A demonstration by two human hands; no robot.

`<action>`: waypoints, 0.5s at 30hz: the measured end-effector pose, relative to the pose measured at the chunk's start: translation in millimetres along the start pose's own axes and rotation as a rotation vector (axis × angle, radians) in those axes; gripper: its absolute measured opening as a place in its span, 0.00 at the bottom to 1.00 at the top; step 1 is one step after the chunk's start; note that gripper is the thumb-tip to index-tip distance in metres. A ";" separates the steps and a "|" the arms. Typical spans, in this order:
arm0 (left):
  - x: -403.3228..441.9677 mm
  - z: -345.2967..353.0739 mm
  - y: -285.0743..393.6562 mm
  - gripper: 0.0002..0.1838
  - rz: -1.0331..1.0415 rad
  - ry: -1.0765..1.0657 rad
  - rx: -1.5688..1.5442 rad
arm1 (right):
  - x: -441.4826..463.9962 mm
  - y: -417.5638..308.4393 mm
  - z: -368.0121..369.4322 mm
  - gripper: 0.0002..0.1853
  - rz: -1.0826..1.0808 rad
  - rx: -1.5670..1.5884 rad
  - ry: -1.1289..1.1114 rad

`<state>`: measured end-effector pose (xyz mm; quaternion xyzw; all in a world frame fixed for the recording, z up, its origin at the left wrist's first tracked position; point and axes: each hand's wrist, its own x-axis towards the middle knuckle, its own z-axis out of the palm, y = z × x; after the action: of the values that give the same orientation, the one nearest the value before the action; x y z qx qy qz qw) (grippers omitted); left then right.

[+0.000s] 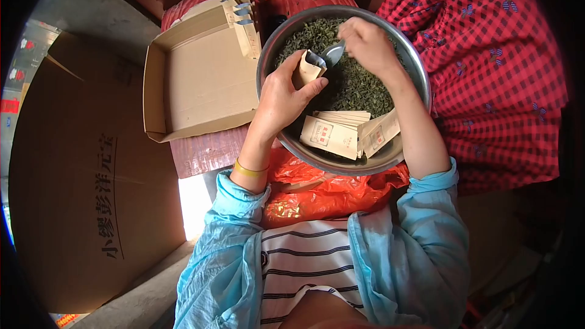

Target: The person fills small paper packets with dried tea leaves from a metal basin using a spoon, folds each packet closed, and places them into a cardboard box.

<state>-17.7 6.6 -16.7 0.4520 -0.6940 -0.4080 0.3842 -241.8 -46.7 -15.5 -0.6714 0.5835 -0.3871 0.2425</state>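
In the head view, we saw the left hand (282,99) pinching the small bag (309,73) over the bowl (390,156) of leaves (361,88). The right hand (369,44) gripped the spoon (334,54) beside the bag's mouth. We thought a crooked spoon might spill leaves, or hard squeezing might fold the bag.

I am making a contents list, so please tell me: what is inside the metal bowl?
Inside the bowl are loose green leaves and flat paper packets. The packets, spoon, left hand and right hand hide parts of it; what lies beneath cannot be seen.
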 end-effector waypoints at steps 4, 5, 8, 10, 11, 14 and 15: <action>1.1 -0.3 1.3 0.34 0.013 -0.002 -0.013 | -4.3 -22.8 -21.0 0.14 -0.068 0.244 0.168; 1.3 0.1 0.0 0.33 0.015 -0.009 -0.022 | -7.6 -29.2 -22.0 0.14 -0.119 0.267 0.183; 2.3 1.2 -4.1 0.32 0.015 -0.014 -0.059 | -16.4 -40.8 -9.4 0.13 -0.392 0.159 0.232; 1.6 0.3 -3.6 0.34 0.010 0.000 -0.026 | -20.5 -50.1 -4.4 0.09 -0.632 -0.070 0.205; 1.6 0.0 -3.1 0.35 0.007 0.013 0.006 | -20.8 -54.2 0.6 0.08 -0.754 -0.122 0.191; 2.6 0.0 -7.9 0.35 0.043 -0.006 -0.010 | -29.7 -61.9 10.7 0.07 -0.707 -0.090 0.077; 2.4 0.4 -8.3 0.35 0.045 -0.007 -0.008 | -30.6 -62.4 11.5 0.07 -0.696 -0.087 0.026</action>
<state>-16.1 2.3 -24.0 0.4332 -0.7036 -0.4038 0.3927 -195.9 -5.9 19.1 -0.8348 0.3389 -0.4297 0.0598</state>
